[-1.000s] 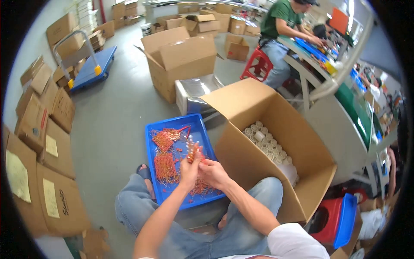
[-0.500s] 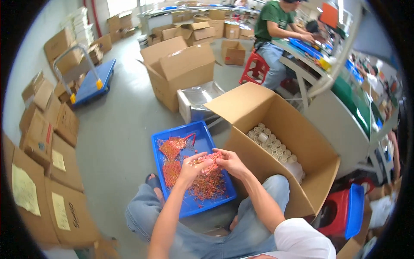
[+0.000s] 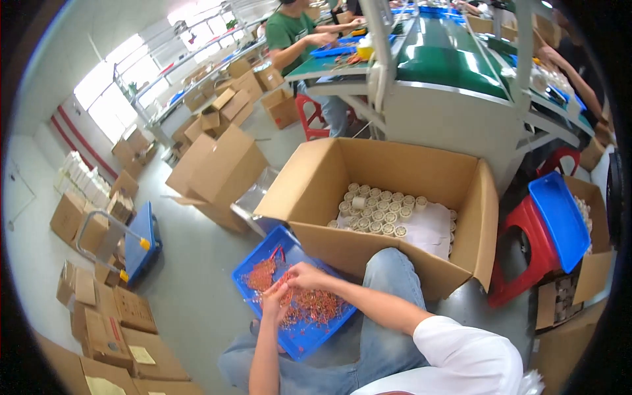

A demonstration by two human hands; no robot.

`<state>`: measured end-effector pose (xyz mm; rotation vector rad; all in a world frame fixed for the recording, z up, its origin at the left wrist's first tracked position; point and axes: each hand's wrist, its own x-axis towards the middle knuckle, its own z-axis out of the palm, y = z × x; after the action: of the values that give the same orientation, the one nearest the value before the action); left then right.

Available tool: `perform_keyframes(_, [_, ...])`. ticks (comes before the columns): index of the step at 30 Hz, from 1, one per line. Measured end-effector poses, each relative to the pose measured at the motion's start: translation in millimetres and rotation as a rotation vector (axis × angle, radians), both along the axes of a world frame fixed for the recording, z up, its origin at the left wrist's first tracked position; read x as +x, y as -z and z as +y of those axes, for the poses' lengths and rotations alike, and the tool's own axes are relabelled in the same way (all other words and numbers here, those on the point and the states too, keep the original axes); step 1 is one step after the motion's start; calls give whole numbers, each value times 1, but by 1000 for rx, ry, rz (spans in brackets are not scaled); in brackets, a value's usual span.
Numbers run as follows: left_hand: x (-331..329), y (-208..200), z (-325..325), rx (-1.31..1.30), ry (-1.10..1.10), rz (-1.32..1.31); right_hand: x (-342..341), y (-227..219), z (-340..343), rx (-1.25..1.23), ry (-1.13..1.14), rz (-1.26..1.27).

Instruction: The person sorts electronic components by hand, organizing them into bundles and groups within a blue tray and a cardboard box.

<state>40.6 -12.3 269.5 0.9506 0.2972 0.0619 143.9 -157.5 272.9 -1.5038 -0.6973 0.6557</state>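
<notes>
A blue plastic tray (image 3: 309, 339) rests on the floor before me, holding heaps of small thin red and orange pieces (image 3: 317, 307) that look like short wires or leads. Above the tray, my left hand (image 3: 272, 301) is closed around a bunch of these red pieces (image 3: 285, 282). My right hand (image 3: 305, 276) meets it from the right, its fingers pinched together at the same bunch. The exact kind of piece is too small to make out. Beside the tray a large open cardboard box (image 3: 388, 155) contains rows of white round parts (image 3: 378, 210).
A red stool (image 3: 526, 247) with a blue tray (image 3: 559, 214) on it stands to the right. Beyond the box runs a green conveyor bench (image 3: 454, 62), where a person in green (image 3: 289, 36) works. Cartons (image 3: 105, 339) and a blue trolley (image 3: 141, 243) are on the left.
My view has swung to the right, bringing more of the box and conveyor into sight. My hands have drawn together; the right fingers now pinch at the red bunch.
</notes>
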Motion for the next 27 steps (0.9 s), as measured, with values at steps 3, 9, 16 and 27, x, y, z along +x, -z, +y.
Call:
perform_keyframes(3, [3, 12, -13, 159, 14, 14, -14, 16, 7, -254, 296, -434])
perform_keyframes(9, [11, 0, -31, 750, -312, -88, -19, 14, 12, -297, 377, -388])
perform_keyframes(16, [12, -15, 8, 377, -368, 24, -4, -21, 7, -88, 437, -169])
perform_keyframes(27, [-9, -26, 7, 709, -40, 9, 9, -14, 2, -44, -26, -122])
